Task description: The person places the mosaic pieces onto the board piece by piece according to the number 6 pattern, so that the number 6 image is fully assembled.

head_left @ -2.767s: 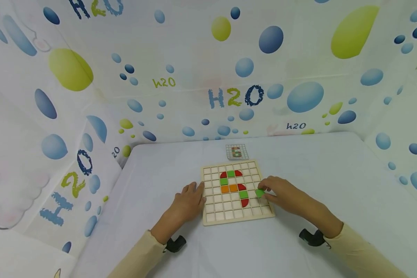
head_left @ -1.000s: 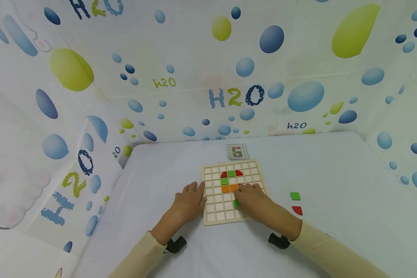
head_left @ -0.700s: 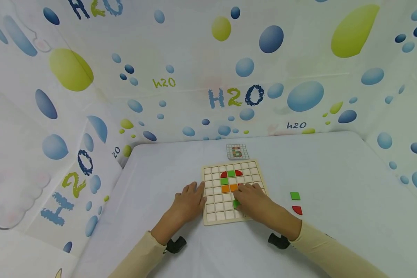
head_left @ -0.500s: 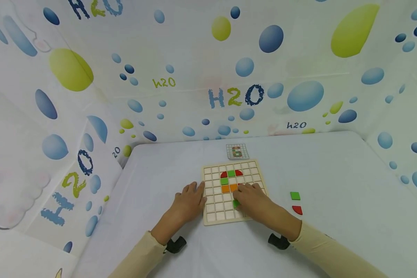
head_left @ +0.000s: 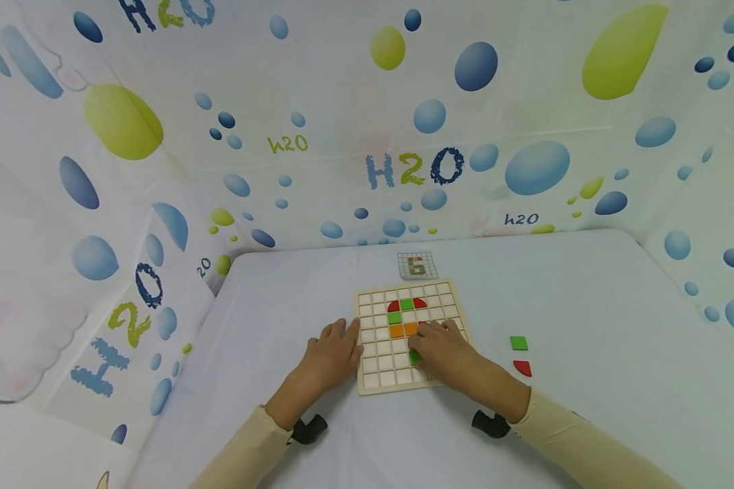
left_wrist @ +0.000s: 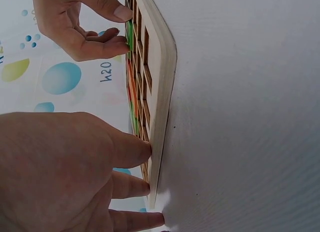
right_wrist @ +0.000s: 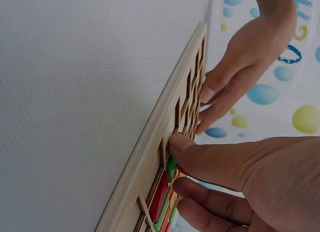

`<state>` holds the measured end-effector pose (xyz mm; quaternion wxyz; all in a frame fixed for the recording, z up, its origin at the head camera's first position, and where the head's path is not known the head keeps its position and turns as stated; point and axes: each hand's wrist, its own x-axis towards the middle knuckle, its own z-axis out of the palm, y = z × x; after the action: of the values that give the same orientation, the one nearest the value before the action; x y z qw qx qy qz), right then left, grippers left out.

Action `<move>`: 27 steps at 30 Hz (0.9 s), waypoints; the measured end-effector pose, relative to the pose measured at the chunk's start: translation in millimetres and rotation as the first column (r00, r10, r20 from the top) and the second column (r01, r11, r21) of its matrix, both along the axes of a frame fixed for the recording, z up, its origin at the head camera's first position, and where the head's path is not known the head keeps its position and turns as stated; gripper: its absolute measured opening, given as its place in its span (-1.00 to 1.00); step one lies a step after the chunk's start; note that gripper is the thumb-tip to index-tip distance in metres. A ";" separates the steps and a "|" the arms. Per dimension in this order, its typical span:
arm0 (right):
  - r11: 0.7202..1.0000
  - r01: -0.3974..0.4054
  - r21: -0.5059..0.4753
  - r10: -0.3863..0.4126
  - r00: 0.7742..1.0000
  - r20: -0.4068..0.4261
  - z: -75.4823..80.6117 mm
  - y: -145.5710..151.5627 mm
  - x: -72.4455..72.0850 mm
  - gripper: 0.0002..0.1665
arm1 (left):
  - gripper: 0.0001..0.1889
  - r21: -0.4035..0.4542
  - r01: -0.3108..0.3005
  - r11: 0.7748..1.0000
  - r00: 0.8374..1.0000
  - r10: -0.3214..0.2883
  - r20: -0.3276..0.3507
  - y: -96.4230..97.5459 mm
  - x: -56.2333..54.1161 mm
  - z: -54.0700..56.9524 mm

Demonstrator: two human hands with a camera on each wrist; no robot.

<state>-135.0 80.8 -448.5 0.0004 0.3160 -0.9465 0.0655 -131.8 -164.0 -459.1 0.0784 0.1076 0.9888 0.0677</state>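
A square wooden grid board [head_left: 369,382] lies on the white table. My right hand [head_left: 445,350] is over its lower middle, pinching a green square tile [head_left: 414,358] between thumb and fingertips. In the right wrist view, that green tile [right_wrist: 171,168] stands tilted at a cell, with a seated red tile [right_wrist: 159,196] beside it. The left hand [head_left: 332,354] rests along the board's left edge, fingertips touching the rim. Red quarter-round tiles [head_left: 394,307], green squares [head_left: 406,303] and orange squares [head_left: 396,331] sit in the grid. My right hand hides some of the cells and tiles.
A small card [head_left: 417,265] printed with a coloured grid pattern lies behind the board. To the right on the table are a loose green square [head_left: 518,343] and a red quarter-round piece [head_left: 522,368]. A patterned curtain [head_left: 318,156] stands behind the table.
My right hand has carried the green tile from the board's right side leftward to its lower middle, then stayed there. Two loose tiles on the right came into view. The left hand has stayed put.
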 end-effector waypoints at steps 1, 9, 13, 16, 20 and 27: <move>1.000 -0.001 -0.001 0.001 1.000 0.000 -0.2 -0.1 -0.3 -0.69 | -0.38 0.000 0.000 1.000 1.000 0.000 -0.001 0.2 -0.4 -0.1; 1.000 -0.022 -0.006 0.022 1.000 -0.005 0.6 0.6 0.1 -0.70 | -0.38 -0.004 0.002 1.000 1.000 -0.002 -0.001 0.6 0.0 2.0; 0.999 -0.035 -0.017 0.036 0.999 0.002 0.1 1.5 0.3 -0.71 | -0.38 0.010 -0.004 1.000 1.000 0.004 0.011 1.2 0.3 3.3; 0.999 -0.032 -0.027 0.032 0.999 0.025 1.2 3.2 -0.1 -0.68 | -0.38 0.021 -0.011 1.000 1.000 0.010 0.024 1.7 0.6 4.3; 0.999 -0.006 -0.039 0.009 0.998 0.063 6.2 9.3 -2.8 -0.59 | -0.39 0.024 -0.009 1.000 1.000 0.009 0.016 1.7 1.5 4.8; 0.995 0.069 -0.072 -0.061 0.992 0.110 25.9 36.0 -10.9 -0.54 | -0.40 0.031 0.007 1.000 1.000 -0.006 -0.028 0.8 3.3 3.5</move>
<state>-145.9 116.8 -422.6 -0.0366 0.2809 -0.9517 0.1181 -128.5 -163.2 -455.6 0.0632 0.1128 0.9883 0.0812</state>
